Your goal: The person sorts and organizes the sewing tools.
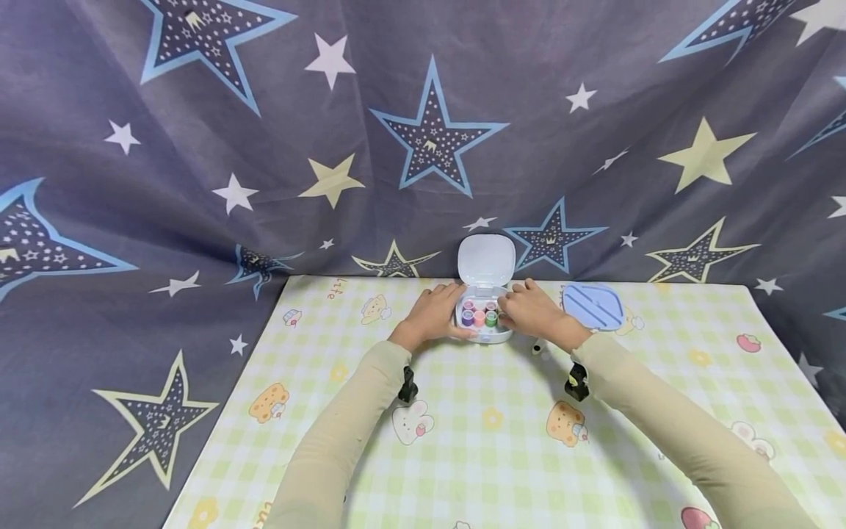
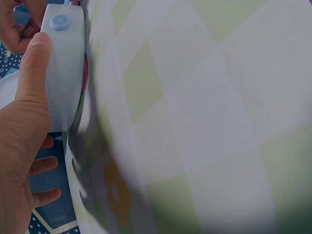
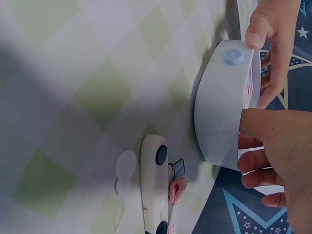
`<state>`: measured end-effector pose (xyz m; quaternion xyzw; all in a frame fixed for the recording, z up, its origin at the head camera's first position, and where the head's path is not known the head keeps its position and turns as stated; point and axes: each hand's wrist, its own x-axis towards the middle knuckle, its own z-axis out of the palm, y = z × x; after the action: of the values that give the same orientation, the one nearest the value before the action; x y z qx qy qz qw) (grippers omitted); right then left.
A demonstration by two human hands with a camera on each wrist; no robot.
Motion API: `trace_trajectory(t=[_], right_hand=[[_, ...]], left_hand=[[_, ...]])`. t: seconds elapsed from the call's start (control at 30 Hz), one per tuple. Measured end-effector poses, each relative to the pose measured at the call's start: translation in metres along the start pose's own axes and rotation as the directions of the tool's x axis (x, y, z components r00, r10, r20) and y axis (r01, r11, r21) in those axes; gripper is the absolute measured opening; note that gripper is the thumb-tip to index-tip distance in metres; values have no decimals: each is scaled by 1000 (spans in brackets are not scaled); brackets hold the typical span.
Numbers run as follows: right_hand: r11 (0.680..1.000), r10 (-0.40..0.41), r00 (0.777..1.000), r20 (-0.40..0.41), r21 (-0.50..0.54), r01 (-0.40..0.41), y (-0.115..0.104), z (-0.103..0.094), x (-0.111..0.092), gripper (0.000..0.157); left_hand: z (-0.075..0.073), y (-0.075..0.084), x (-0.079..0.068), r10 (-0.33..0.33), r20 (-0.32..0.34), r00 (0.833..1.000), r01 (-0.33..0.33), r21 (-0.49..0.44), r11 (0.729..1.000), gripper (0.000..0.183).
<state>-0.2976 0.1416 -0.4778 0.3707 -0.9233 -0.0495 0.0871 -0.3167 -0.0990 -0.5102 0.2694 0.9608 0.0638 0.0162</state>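
Note:
A small white sewing box (image 1: 492, 337) stands near the table's back edge, its lid (image 1: 486, 258) raised. Inside sit several thread spools (image 1: 479, 318), among them purple, pink and green ones. My left hand (image 1: 432, 314) grips the box's left side, with the thumb (image 2: 35, 63) over the front rim beside a round blue button (image 2: 60, 22). From the right, my right hand (image 1: 534, 312) reaches over the rim, thumb and fingertips inside next to the spools. The box wall hides those tips in the right wrist view, so I cannot tell whether they pinch anything.
A blue divided tray (image 1: 593, 307) lies right of the box. Under my right wrist is a white elongated item (image 3: 154, 180) with dark round spots, near a pale spoon-shaped piece (image 3: 126, 165) and a pink bundle (image 3: 177, 190). A starry curtain (image 1: 429, 132) hangs behind the checked tablecloth (image 1: 476, 463).

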Motion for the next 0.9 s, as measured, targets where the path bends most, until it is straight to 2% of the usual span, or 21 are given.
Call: trace_trajectory(t=[0.37, 0.67, 0.9], right_hand=[[999, 49, 999, 22, 16, -49, -6, 0, 2, 20], [999, 53, 999, -3, 11, -53, -9, -4, 1, 19], [994, 87, 996, 33, 59, -89, -9, -6, 1, 20]], left_hand=[[2, -1, 1, 7, -16, 1000, -7, 10, 1000, 114], [0, -1, 0, 21, -38, 999, -21, 10, 1000, 113], [2, -1, -1, 23, -41, 999, -24, -6, 1000, 113]])
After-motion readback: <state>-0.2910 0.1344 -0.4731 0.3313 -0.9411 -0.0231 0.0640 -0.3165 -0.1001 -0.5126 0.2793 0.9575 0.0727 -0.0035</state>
